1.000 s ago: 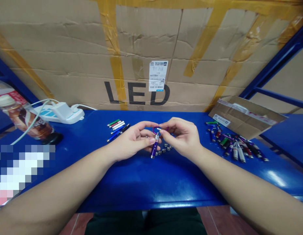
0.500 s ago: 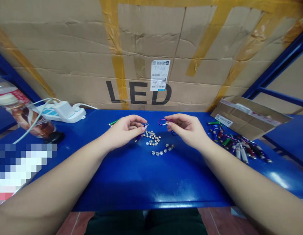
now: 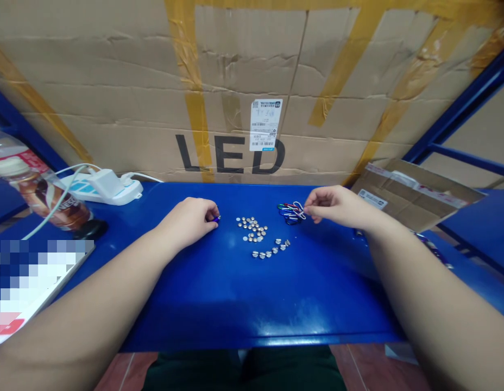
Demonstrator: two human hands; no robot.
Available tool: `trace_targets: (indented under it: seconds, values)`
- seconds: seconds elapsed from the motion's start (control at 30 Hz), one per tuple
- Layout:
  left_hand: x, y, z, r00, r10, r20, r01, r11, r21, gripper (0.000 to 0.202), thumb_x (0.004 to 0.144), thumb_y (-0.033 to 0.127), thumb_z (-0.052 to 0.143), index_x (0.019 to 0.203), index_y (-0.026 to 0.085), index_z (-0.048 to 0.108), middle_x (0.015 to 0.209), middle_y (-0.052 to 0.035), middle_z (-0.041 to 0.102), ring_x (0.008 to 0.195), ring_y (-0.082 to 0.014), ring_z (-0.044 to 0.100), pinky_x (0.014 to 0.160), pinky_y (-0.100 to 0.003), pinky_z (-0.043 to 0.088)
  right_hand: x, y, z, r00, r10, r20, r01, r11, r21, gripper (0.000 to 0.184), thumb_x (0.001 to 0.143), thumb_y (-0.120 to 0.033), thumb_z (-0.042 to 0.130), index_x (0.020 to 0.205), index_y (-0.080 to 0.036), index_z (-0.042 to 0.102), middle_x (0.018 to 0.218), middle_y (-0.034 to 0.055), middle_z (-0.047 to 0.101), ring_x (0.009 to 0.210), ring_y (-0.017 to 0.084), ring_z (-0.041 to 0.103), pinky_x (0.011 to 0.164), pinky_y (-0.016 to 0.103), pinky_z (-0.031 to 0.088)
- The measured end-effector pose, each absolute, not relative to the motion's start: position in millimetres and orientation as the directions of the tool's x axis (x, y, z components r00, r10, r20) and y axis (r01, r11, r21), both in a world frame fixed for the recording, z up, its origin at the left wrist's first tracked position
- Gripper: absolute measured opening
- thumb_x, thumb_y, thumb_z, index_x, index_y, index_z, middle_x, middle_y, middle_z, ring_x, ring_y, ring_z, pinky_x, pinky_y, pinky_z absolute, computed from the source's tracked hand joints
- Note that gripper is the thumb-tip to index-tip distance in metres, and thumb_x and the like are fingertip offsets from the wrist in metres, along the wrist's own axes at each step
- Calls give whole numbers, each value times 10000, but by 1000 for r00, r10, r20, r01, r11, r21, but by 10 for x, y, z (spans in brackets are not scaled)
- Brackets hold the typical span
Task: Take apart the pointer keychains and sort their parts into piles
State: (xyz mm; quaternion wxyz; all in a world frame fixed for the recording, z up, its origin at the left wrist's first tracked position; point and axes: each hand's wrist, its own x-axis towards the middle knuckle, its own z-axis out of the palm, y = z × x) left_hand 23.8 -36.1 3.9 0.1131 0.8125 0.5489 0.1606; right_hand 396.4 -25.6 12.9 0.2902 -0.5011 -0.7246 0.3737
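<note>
The cluster of small round discs (image 3: 254, 229) lies loose on the blue tabletop (image 3: 244, 304), and both hands are set about it. To its left is the left hand (image 3: 193, 219), back upward, its fingers curled around a small blue-violet piece (image 3: 216, 219). Only the tip of that piece pokes out, at the fingertips on the side facing the discs; the rest is hidden inside the grip (how long it is, I cannot tell).

To the right of the discs, and a little beyond them, lies the heap of clips (image 3: 290, 214), with green, red, blue and silver ones overlapping. The right hand (image 3: 329, 205) comes in from the heap's far side as seen from the discs, thumb and fingers drawn together right at a silver clip on the heap's edge. The clip sits at the very fingertips, outside the palm; whether it is pinched or merely touched I cannot tell.

Just nearer the person than the discs runs a curved row of silver pieces (image 3: 272, 250), apart from both hands. Well to the right of the discs, partly covered by the right forearm, lie several small tubes (image 3: 435, 250), near a cardboard box (image 3: 410, 198).
</note>
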Motion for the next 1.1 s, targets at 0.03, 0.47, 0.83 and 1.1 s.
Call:
trace_targets:
  seconds: [0.03,0.47,0.83,1.1]
  values:
    - [230,-355,35,339,933,123,860,-360,361,142,753,229,745,889,230,784,842,-40,785,791,-251,717,709,-337,513,3989,-263,145,-379,925,-18,518,195,-833,215,714,-366,840,766,-191,726,702,47,746,570,179,689,542,304,588]
    - [375,-443,113,390,909,144,798,-412,440,241,893,291,633,1078,207,762,1018,-80,760,900,-241,701,807,-368,549,3915,-304,150,-304,948,-93,721,165,-672,308,677,-422,889,799,-202,711,592,-2,670,460,139,572,394,242,435]
    - [774,-706,15,584,618,527,384,-782,491,137,961,290,685,1061,205,725,982,-62,741,935,-199,692,853,-331,554,3045,-670,87,-515,857,3,297,182,-937,332,917,-472,694,797,-164,669,696,4,678,527,98,607,482,205,526]
    - [728,-627,-32,583,503,638,366,-864,347,140,988,286,666,1042,188,750,992,-77,776,921,-181,722,854,-301,570,3067,-626,-3,-569,798,-198,91,-178,-980,275,859,-393,777,796,-147,671,683,4,692,502,88,625,476,194,560]
